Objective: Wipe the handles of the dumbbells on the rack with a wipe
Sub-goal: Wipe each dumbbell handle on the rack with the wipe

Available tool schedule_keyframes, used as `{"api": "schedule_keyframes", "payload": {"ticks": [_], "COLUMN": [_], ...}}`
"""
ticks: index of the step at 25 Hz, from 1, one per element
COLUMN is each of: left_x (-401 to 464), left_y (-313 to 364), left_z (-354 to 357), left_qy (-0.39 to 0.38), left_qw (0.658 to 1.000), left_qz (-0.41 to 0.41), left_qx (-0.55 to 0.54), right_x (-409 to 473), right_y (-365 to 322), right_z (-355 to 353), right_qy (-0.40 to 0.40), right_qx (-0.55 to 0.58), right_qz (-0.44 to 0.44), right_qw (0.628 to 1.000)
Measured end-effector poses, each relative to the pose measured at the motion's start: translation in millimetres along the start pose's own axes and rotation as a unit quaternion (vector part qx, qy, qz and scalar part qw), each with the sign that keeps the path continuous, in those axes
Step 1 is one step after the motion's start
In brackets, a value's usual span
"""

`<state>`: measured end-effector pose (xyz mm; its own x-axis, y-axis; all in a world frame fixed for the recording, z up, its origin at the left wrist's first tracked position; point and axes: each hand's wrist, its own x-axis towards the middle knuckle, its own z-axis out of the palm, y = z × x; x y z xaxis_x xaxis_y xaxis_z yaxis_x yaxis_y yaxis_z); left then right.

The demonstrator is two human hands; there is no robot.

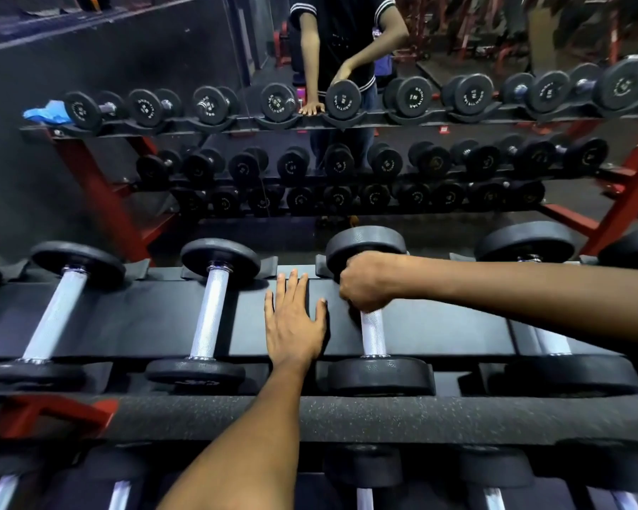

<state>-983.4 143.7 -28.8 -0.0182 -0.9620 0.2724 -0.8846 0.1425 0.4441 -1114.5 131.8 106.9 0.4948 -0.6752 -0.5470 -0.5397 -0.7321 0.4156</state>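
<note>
Several black dumbbells with silver handles lie across the top shelf (pixel 163 318) of the rack. My right hand (pixel 365 281) grips the far end of the handle of the third dumbbell (pixel 373 333), close to its far weight head. No wipe shows in that fist; whether one is inside it I cannot tell. My left hand (pixel 293 322) rests flat, fingers straight, on the black shelf between the second dumbbell (pixel 212 311) and the third. Another dumbbell (pixel 58 311) lies further left.
A mirror behind the rack reflects the rows of dumbbells and a person in a dark shirt (pixel 341 35). A blue cloth (pixel 47 112) shows in the reflection at the rack's end. A lower shelf of dumbbells (pixel 365 469) sits near me. Red frame legs (pixel 100 193) stand at the sides.
</note>
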Motion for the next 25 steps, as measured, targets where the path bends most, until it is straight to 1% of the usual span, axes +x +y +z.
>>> {"api": "schedule_keyframes", "payload": {"ticks": [1, 3, 4, 5, 7, 8, 10, 11, 12, 13, 14, 15, 16, 17, 18, 19, 21, 22, 25], "left_x": [0, 1, 2, 2, 2, 2, 2, 1, 1, 1, 1, 1, 0, 0, 0, -2, -3, -2, -2], "left_y": [0, 0, 0, 1, 1, 0, -1, -1, -1, 0, 0, 0, 1, 2, 2, 2, 3, 4, 5], "left_z": [0, -1, -1, 0, 0, 1, 2, 2, 2, 2, 2, 1, 0, -1, -1, -1, -3, -4, -7], "left_qy": [0.000, -0.001, -0.002, -0.002, 0.001, 0.001, 0.003, 0.005, 0.005, 0.005, 0.005, 0.004, 0.003, 0.002, -0.002, -0.006, -0.003, -0.002, 0.001], "left_qw": [1.000, 1.000, 1.000, 1.000, 1.000, 1.000, 1.000, 1.000, 1.000, 1.000, 1.000, 1.000, 1.000, 1.000, 1.000, 1.000, 1.000, 1.000, 1.000], "left_qz": [-0.001, -0.003, -0.004, -0.005, -0.007, -0.007, -0.008, -0.008, -0.008, -0.008, -0.008, -0.007, -0.007, -0.007, -0.007, -0.007, -0.008, -0.007, -0.008], "left_qx": [-0.002, -0.008, -0.008, -0.007, -0.008, -0.008, -0.005, -0.005, -0.005, -0.004, -0.003, -0.001, 0.002, 0.003, 0.004, 0.005, 0.004, 0.003, -0.002], "right_x": [6, 16, 13, 8, -13, -27, -58, -66, -66, -60, -51, -41, -33, -26, -25, -26, -23, -17, -2], "right_y": [-4, -24, -32, -35, -28, -21, -4, 6, 15, 22, 26, 28, 29, 33, 41, 48, 49, 42, 28], "right_z": [2, 9, 11, 13, 17, 23, 32, 37, 43, 46, 48, 51, 59, 75, 94, 111, 127, 123, 100], "right_qy": [-0.025, -0.129, -0.155, -0.142, -0.046, -0.015, 0.022, 0.046, 0.094, 0.170, 0.255, 0.321, 0.353, 0.370, 0.368, 0.367, 0.396, 0.391, 0.341], "right_qx": [0.007, 0.084, 0.123, 0.154, 0.217, 0.263, 0.349, 0.360, 0.351, 0.333, 0.306, 0.252, 0.176, 0.101, 0.042, 0.013, -0.017, -0.021, -0.004], "right_qz": [-0.004, -0.064, -0.095, -0.111, -0.123, -0.120, -0.118, -0.106, -0.075, -0.032, -0.009, -0.008, -0.028, -0.059, -0.083, -0.082, -0.042, -0.021, -0.023], "right_qw": [1.000, 0.986, 0.976, 0.971, 0.967, 0.957, 0.929, 0.926, 0.929, 0.927, 0.917, 0.913, 0.918, 0.922, 0.925, 0.927, 0.917, 0.920, 0.940]}}
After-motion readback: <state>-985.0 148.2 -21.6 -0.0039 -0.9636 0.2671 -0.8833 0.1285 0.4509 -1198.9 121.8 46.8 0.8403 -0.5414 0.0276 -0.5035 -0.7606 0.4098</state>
